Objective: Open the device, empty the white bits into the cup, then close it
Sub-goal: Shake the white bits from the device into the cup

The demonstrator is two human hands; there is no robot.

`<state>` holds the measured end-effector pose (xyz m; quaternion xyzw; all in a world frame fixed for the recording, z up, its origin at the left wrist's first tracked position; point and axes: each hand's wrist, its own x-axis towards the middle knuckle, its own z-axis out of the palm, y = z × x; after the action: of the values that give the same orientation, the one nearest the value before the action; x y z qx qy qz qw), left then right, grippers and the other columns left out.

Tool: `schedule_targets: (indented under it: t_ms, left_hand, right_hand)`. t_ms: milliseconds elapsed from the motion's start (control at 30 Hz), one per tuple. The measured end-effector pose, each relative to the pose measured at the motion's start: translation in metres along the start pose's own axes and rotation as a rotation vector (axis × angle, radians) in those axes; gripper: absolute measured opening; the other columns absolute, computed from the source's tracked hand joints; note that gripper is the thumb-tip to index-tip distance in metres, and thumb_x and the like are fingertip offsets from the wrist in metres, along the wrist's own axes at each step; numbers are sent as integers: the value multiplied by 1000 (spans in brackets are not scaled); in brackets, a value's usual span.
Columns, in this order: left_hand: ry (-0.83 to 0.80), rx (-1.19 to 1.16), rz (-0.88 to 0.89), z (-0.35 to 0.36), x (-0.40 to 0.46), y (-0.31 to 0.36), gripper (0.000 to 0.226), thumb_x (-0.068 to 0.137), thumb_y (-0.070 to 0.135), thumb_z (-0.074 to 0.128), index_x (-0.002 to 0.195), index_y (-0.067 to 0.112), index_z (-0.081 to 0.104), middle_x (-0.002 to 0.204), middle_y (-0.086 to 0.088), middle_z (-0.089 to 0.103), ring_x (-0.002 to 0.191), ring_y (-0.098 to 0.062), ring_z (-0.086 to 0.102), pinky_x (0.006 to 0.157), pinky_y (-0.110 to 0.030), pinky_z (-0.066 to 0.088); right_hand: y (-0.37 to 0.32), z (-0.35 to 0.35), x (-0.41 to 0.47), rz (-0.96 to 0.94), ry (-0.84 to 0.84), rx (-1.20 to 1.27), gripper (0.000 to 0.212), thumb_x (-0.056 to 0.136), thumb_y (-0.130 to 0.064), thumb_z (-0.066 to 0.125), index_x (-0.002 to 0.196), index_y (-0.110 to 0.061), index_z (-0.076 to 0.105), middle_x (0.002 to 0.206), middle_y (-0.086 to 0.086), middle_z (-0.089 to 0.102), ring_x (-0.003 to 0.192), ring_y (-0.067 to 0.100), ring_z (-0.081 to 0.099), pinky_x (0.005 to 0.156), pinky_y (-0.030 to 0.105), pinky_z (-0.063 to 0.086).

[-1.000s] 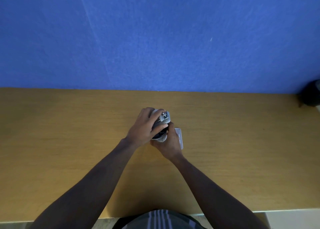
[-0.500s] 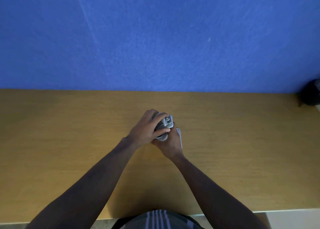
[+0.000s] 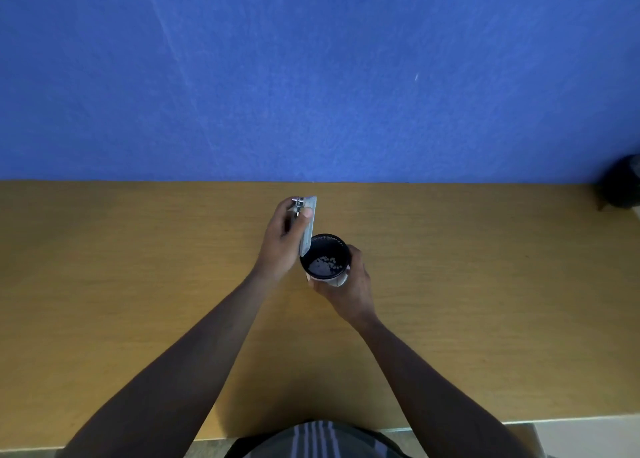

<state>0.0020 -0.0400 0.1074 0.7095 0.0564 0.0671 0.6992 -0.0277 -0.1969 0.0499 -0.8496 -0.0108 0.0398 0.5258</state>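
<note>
A dark cup [image 3: 325,257] stands on the wooden table [image 3: 138,267], and small white bits [image 3: 323,265] lie on its bottom. My right hand [image 3: 346,288] grips the cup from the near right side. My left hand [image 3: 282,246] holds a small grey device [image 3: 307,227] with a metal part at its top, tilted on edge. The device's lower end touches the cup's left rim. My fingers cover much of the device, so I cannot see whether it is open.
A blue wall [image 3: 311,76] rises along the table's far edge. A dark object [image 3: 621,187] sits at the far right by the wall. The table's near edge runs just in front of my body.
Both hands were clasped together over the device and cup. Now my left hand has lifted the device up and to the left, uncovering the cup's mouth with the white bits inside.
</note>
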Motion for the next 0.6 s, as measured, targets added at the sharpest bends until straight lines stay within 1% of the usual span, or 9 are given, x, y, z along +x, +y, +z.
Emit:
schedule_targets:
  t_ms: [33, 67, 133, 167, 267, 367, 433, 500, 600]
  left_hand:
    - [29, -93, -72, 0, 0, 0, 16, 90, 54, 54, 100, 44, 60, 86, 22, 64, 82, -2, 63, 65, -22, 52]
    - [56, -184, -161, 1, 1, 0, 22, 90, 55, 51, 99, 38, 62, 86, 15, 66, 80, -5, 64, 61, -24, 52]
    - [87, -379, -315, 1, 2, -4, 35, 91, 55, 46, 105, 27, 63, 89, 1, 69, 78, -14, 66, 62, -28, 54]
    - [93, -473, -353, 1, 2, -6, 38, 94, 52, 44, 110, 24, 63, 88, -2, 72, 79, -17, 67, 64, -30, 55]
    - [127, -655, -410, 2, -2, -11, 37, 98, 45, 43, 116, 18, 59, 88, -2, 75, 88, -23, 69, 66, -33, 56]
    - [151, -720, -469, 3, -5, -16, 41, 96, 45, 45, 122, 16, 57, 103, -11, 68, 91, -28, 69, 64, -33, 56]
    - [134, -713, -502, 3, -7, -17, 46, 96, 47, 43, 125, 14, 55, 112, -21, 63, 84, -28, 68, 61, -32, 55]
    - [109, -696, -521, 1, -7, -19, 48, 95, 49, 41, 125, 13, 54, 112, -27, 64, 75, -28, 66, 59, -31, 53]
    - [89, -675, -539, -1, -7, -23, 49, 95, 51, 40, 123, 14, 56, 104, -27, 70, 72, -29, 62, 61, -32, 52]
  right_hand:
    - [3, -2, 1, 9, 12, 6, 83, 61, -28, 88, 130, -23, 42, 123, -3, 58, 113, 17, 58, 85, 36, 56]
    - [6, -4, 2, 20, 27, 12, 83, 61, -27, 88, 130, -24, 41, 123, -4, 58, 111, 14, 59, 82, 29, 56]
    - [11, -11, 3, 47, 56, 24, 84, 61, -27, 89, 130, -26, 40, 121, -7, 57, 109, 11, 58, 77, 20, 53]
    - [14, -14, 4, 58, 69, 28, 84, 61, -27, 89, 130, -26, 39, 121, -7, 57, 108, 11, 58, 77, 21, 54]
    - [24, -27, 8, 83, 120, 29, 85, 61, -24, 89, 130, -24, 38, 120, -6, 54, 109, 14, 57, 79, 28, 54]
    - [33, -41, 13, 114, 170, 34, 86, 62, -25, 89, 131, -22, 36, 123, -2, 54, 110, 15, 56, 80, 28, 53]
    - [39, -52, 16, 138, 190, 38, 87, 63, -27, 89, 131, -20, 36, 124, 0, 54, 109, 17, 57, 80, 34, 55]
    - [47, -61, 20, 151, 208, 37, 88, 64, -27, 88, 133, -19, 34, 124, 0, 54, 109, 19, 57, 79, 35, 53]
    - [56, -70, 24, 176, 240, 44, 86, 66, -27, 87, 133, -19, 33, 121, -3, 52, 108, 17, 54, 75, 25, 46]
